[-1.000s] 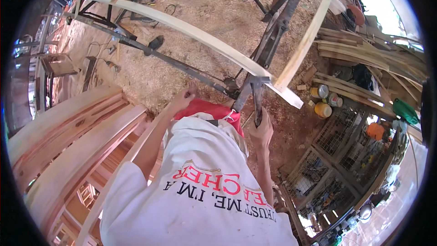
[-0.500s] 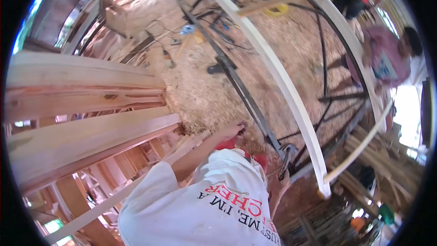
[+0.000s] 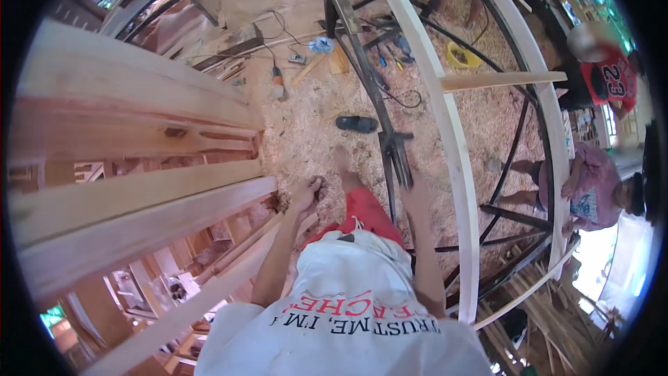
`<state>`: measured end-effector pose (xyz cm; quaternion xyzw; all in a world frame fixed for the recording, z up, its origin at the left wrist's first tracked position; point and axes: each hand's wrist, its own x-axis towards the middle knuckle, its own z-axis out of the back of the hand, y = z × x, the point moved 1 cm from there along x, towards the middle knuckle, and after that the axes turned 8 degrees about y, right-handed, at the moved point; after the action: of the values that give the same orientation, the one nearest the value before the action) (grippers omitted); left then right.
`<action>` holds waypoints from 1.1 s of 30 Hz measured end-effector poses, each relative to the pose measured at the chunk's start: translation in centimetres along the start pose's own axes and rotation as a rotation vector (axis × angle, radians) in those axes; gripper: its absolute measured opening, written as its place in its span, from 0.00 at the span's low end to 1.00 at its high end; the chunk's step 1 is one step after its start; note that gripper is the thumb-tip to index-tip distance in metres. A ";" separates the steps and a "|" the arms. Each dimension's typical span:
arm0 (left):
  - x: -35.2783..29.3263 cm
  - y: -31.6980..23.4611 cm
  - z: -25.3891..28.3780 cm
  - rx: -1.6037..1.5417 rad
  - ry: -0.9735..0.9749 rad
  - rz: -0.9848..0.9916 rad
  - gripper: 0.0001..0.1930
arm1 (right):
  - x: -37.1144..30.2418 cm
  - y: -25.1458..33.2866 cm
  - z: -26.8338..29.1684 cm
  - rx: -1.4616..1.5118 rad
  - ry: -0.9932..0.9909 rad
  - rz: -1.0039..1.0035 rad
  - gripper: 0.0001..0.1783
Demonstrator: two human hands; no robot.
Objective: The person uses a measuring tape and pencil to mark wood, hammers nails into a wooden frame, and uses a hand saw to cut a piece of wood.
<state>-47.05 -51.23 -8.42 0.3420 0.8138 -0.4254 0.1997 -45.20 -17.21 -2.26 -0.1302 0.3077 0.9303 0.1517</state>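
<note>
My left hand (image 3: 307,196) is held in front of my body with its fingers curled in; whatever they hold, if anything, is hidden. My right hand (image 3: 415,198) is smeared by motion beside the end of a dark metal bar (image 3: 379,101), part of a welded frame. Whether its fingers grip anything does not show. To the right of that hand runs a long pale curved wooden beam (image 3: 456,139), resting along the frame. A short wooden plank (image 3: 494,81) crosses from it to a second curved beam (image 3: 554,132).
Thick stacked timbers (image 3: 139,132) fill the left. Wood shavings cover the floor, with a black slipper (image 3: 356,124), an orange corded power tool (image 3: 277,83) and a yellow ring-shaped thing (image 3: 459,56). A person in mauve (image 3: 595,188) and one in red (image 3: 611,80) are at the right.
My view has turned and shifted. My left hand has moved left, away from the metal bar. My right hand has moved forward; the metal clamp-like tool seen at it before no longer shows.
</note>
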 end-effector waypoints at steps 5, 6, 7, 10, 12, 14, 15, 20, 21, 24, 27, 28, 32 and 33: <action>3.6 -6.5 4.3 -0.036 -0.158 -0.004 0.09 | 16.6 4.7 -1.9 -0.012 -0.004 0.089 0.30; 3.8 -7.9 5.5 -0.028 -0.169 0.007 0.09 | 18.8 6.1 -2.0 0.004 0.028 0.044 0.30; 3.8 -9.9 6.8 -0.127 -0.143 0.015 0.10 | 20.9 7.6 -2.2 0.017 0.035 0.046 0.30; 5.1 -15.5 8.1 -0.176 -0.182 0.020 0.12 | 25.2 10.0 -3.5 0.087 0.036 0.104 0.30; 5.7 -19.5 9.0 -0.105 -0.177 0.058 0.12 | 26.7 10.8 -5.2 0.130 -0.176 0.160 0.28; 6.5 -22.7 9.6 -0.129 -0.235 0.043 0.10 | 27.6 11.0 -5.7 0.128 -0.154 0.117 0.28; 6.8 -24.3 9.9 -0.179 -0.232 0.004 0.09 | 27.9 11.0 -5.7 0.123 -0.153 0.070 0.29; 9.7 -27.7 13.3 -0.485 -0.262 -0.068 0.06 | 28.6 13.2 -6.0 0.015 -0.227 0.031 0.28; 10.6 -28.2 13.7 -0.486 -0.249 -0.059 0.06 | 28.9 13.4 -5.8 -0.021 -0.254 -0.015 0.27; 13.8 -29.6 15.5 -0.531 -0.219 -0.007 0.06 | 29.9 12.8 -6.4 0.076 -0.229 -0.056 0.25; 17.4 -32.8 17.3 -0.432 -0.248 0.049 0.06 | 30.4 13.6 -7.6 0.202 -0.253 -0.104 0.25; 18.3 -34.6 17.6 -0.437 -0.236 0.056 0.06 | 31.0 13.4 -8.1 0.191 -0.262 -0.107 0.25; 23.1 -41.6 19.3 -0.230 -0.179 0.022 0.06 | 31.2 12.9 -7.7 0.032 -0.346 -0.146 0.26; 24.2 -43.4 19.8 -0.210 -0.179 -0.021 0.06 | 31.7 13.4 -7.8 0.070 -0.329 -0.172 0.26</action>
<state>-94.56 -75.88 -10.28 0.2713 0.8363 -0.3688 0.3015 -78.07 -25.76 -11.80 0.0033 0.2987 0.9113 0.2834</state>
